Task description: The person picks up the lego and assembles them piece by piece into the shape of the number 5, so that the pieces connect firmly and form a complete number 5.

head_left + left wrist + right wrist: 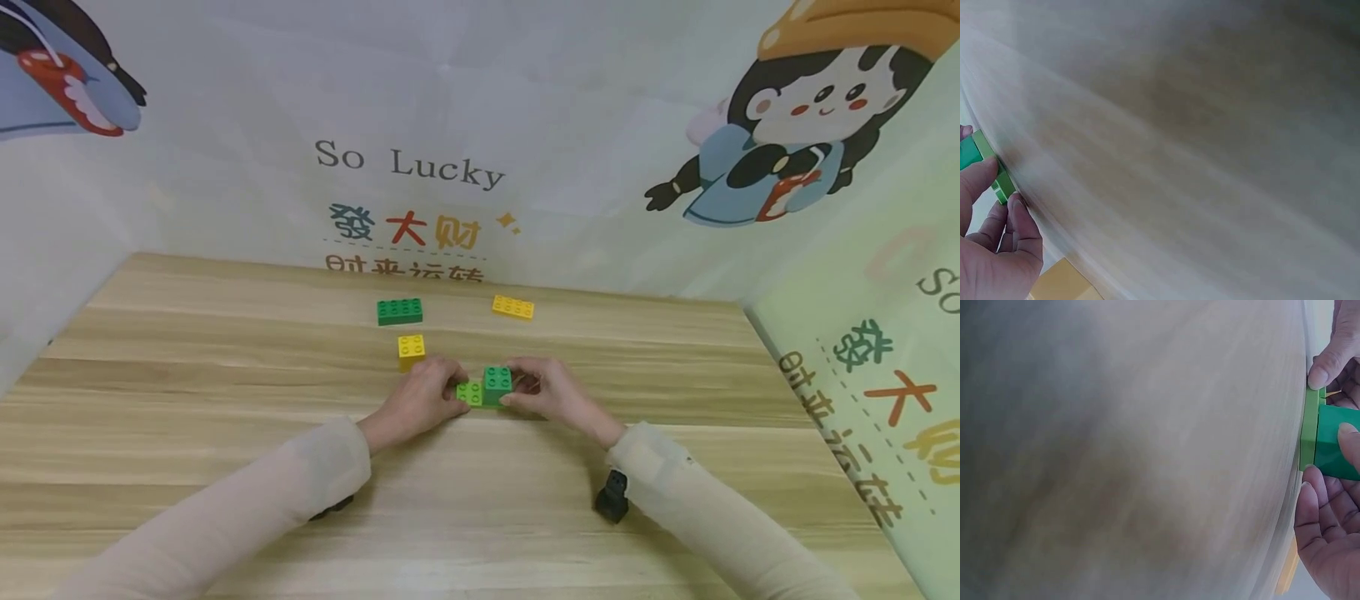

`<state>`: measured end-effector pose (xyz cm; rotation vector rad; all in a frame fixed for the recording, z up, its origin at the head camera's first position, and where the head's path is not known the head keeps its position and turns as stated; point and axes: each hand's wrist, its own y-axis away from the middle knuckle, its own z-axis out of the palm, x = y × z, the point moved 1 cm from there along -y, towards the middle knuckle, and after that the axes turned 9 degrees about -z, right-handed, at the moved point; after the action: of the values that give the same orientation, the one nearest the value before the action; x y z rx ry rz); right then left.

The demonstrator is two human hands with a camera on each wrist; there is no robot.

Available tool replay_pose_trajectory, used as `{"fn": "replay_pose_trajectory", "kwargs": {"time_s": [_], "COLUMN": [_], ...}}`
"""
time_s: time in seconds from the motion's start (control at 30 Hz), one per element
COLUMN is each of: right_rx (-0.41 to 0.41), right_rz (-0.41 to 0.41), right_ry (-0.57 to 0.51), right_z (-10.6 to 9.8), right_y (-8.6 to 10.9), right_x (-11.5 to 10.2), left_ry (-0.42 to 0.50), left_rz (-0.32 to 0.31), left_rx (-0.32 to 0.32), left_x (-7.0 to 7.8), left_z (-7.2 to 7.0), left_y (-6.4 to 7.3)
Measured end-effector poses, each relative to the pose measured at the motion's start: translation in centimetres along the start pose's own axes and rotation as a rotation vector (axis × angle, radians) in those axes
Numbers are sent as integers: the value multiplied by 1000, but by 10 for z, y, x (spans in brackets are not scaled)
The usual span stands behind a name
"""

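A light green flat building brick (469,393) lies on the wooden table, with a taller dark green brick (497,385) standing on its right half. My left hand (422,398) pinches the light green brick's left end between thumb and fingers. From the other side, my right hand (553,395) grips the dark green brick, its thumb (1349,445) on the near face. In the right wrist view the dark green brick sits against the light green brick (1309,428); whether the studs are fully pressed together I cannot tell.
A yellow square brick (411,352) stands just beyond my left hand. Farther back lie a long green brick (400,312) and a flat yellow brick (513,307). A printed cloth wall (585,167) rises behind the wooden table (225,367).
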<state>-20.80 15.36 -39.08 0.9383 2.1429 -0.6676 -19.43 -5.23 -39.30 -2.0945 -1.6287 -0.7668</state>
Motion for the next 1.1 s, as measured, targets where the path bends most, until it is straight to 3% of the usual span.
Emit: {"fn": "replay_pose_trajectory", "kwargs": {"time_s": [0.27,0.37,0.5,0.6,0.8,1.1], "right_rx": [9,13,13,8,-1,-6], "right_rz": [3,10,23,17,34,36], "right_ry": [-13,-17,-12,-5,3,2], "right_z": [0,-1,-1,-1,-1,-2], "right_y": [1,1,1,1,0,1], "right_x": [1,0,-1,-1,0,-1], "left_ry": [-10,11,40,38,79,110], "left_rz": [-10,3,57,56,-16,-128], "left_rx": [-3,5,70,144,234,187], "left_x": [6,9,8,1,-24,-57], "left_z": [-4,-12,-29,-44,-73,-88], "left_y": [3,3,-1,-6,-19,-33]}}
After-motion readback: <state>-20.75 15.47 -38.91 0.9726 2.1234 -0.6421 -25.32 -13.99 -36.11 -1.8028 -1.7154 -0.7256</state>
